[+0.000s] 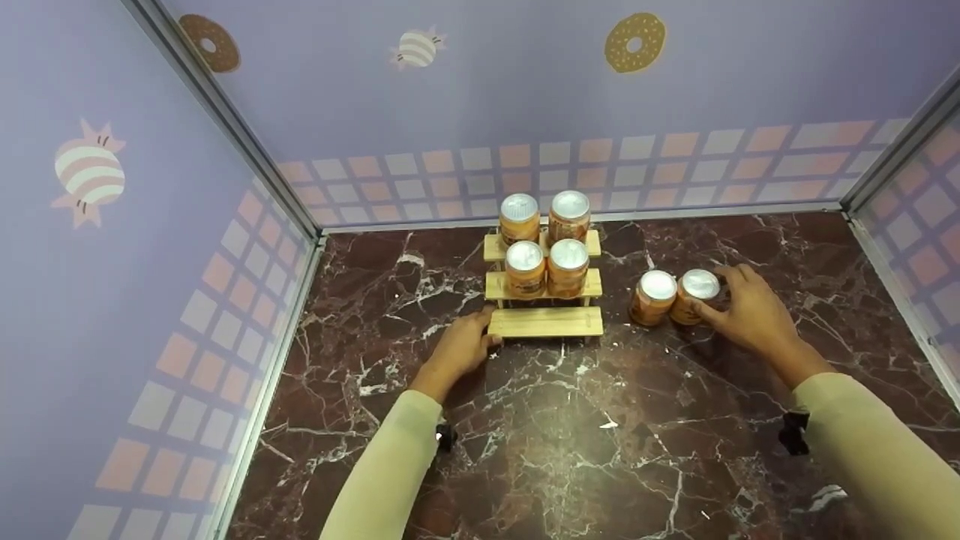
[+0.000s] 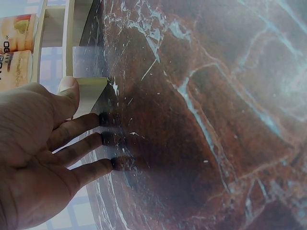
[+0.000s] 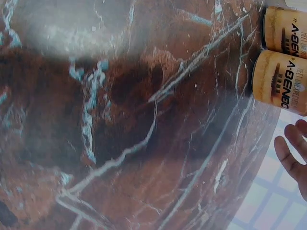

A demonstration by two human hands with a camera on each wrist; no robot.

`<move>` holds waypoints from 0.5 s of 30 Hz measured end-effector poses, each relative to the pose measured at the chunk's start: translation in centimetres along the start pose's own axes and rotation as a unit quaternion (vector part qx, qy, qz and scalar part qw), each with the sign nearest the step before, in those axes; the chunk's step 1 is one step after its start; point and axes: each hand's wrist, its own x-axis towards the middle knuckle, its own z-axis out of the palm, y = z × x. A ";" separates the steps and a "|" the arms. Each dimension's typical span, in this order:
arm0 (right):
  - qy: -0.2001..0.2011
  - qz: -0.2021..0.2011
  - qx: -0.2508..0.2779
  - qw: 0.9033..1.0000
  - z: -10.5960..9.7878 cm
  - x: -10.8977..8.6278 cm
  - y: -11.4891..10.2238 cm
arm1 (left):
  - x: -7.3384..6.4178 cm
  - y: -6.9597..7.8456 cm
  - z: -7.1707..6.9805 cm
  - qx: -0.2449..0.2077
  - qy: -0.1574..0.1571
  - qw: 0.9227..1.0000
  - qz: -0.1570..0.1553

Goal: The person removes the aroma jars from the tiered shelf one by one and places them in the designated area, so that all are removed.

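Note:
A light wooden three-step stand holds orange cans with silver lids, two on its top step and two on the middle step; the lowest step bears nothing. At the left end of that lowest step, my left hand grips the stand by thumb and forefinger. Its other fingers extend loosely below in the left wrist view. Right of the stand, two more cans stand upright side by side on the tabletop. My right hand holds the right-hand can near its lid, beside the left-hand can.
The tabletop is dark red marble pattern with white veins. Purple patterned panels rise at the back, left and right. The stand sits close to the back panel.

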 end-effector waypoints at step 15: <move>0.049 -0.080 -0.068 0.993 -0.9 1.6 -3.4 | -0.1 0.3 0.0 0.013 -0.004 1.000 -0.007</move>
